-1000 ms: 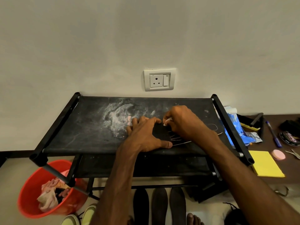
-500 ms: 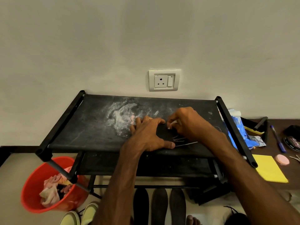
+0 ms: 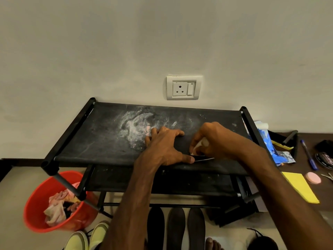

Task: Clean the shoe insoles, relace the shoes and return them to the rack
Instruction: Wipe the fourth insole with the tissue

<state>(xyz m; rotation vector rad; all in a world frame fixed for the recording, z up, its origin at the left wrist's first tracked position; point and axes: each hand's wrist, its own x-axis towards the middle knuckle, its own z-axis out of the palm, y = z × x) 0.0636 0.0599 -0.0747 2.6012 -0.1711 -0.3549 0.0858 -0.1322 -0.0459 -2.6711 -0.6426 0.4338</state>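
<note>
A dark insole lies flat on the dusty top shelf of the black shoe rack. My left hand presses it down with spread fingers, the thumb at its near edge. My right hand grips a small whitish wad and holds it against the insole's near right part. Three more dark insoles lie side by side on the floor under the rack. A yellow-green pair of shoes shows at the bottom left, and a black shoe at the bottom right.
A red bucket with crumpled cloths stands under the rack's left corner. To the right a brown surface carries a yellow cloth, a pink disc, a blue pen, a brush and a blue packet. A wall socket is above the rack.
My right hand has slid the whitish wad along the insole toward me and slightly right. My left hand has stayed pressed on the insole.
</note>
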